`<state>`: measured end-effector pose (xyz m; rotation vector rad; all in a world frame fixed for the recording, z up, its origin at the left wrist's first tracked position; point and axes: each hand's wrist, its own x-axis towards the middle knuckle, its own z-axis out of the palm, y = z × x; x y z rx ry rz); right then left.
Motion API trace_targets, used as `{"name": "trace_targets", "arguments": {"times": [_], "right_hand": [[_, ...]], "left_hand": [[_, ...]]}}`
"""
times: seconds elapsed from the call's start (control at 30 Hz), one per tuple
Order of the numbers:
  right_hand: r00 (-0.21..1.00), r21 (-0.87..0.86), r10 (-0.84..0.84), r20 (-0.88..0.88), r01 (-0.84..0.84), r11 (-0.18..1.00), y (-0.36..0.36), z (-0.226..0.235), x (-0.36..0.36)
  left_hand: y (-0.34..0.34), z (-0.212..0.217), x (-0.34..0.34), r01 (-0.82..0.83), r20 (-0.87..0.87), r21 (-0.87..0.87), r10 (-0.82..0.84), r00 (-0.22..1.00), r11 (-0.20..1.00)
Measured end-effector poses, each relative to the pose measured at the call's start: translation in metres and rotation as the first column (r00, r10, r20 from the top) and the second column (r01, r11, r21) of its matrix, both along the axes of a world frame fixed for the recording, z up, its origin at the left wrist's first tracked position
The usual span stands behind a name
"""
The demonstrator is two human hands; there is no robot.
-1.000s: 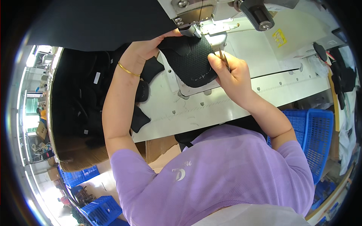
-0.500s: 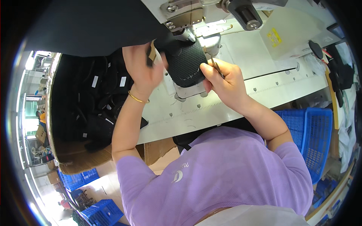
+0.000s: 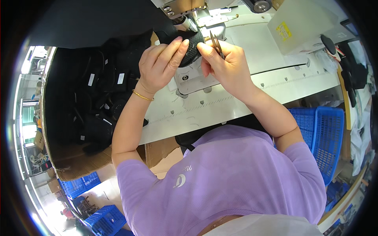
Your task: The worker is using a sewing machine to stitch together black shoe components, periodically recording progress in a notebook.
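Observation:
A black textured fabric piece (image 3: 193, 50) with a rounded near end lies under the needle area of a sewing machine (image 3: 185, 13). My left hand (image 3: 159, 65) pinches its left edge, fingertips toward the machine. At its right edge my right hand (image 3: 228, 65) has thumb and fingertip close together, against or just beside the fabric. A pair of small dark thread snips (image 3: 217, 45) is held in that same hand, blades pointing up and away. Behind my left fingers shows a bit of tan and white material (image 3: 154, 38). How far the fabric reaches under the machine is hidden.
A cardboard box (image 3: 82, 167) full of black pieces with white labels stands left of the white sewing table (image 3: 185, 118). Blue plastic crates (image 3: 328, 137) are at the right, with others on the floor at lower left. A pale box (image 3: 291, 31) stands at the far right.
The fabric has been drawn up or folded, so less of it shows. My left hand has shifted onto its left edge. The snips now point upward, and the whole view has shifted slightly.

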<state>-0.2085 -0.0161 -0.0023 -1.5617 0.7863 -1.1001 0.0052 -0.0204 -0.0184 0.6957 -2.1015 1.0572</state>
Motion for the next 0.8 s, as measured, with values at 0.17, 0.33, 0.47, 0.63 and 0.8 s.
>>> {"name": "trace_targets", "arguments": {"times": [0.17,0.33,0.47,0.63,0.8], "right_hand": [[0.995,0.023,-0.022,0.099,0.02,1.0,0.001,0.002,0.005],[0.986,0.127,-0.036,0.165,0.015,0.992,0.003,0.006,0.005],[0.977,0.144,-0.038,0.21,0.008,0.989,0.0,0.001,0.002],[0.965,0.196,-0.017,0.262,-0.036,0.98,0.0,0.002,0.001],[0.958,0.238,-0.019,0.286,-0.052,0.97,0.001,0.004,-0.001]], "left_hand": [[-0.003,0.003,-0.005,-0.074,-0.022,-0.016,0.074,0.997,0.997],[0.014,0.017,-0.02,-0.169,-0.01,-0.012,0.169,0.986,0.986],[0.03,0.032,-0.04,-0.166,-0.006,0.012,0.166,0.986,0.986],[0.031,0.035,-0.059,-0.274,-0.019,0.02,0.274,0.961,0.962],[0.035,0.041,-0.073,-0.395,0.028,0.037,0.394,0.919,0.918]]}}
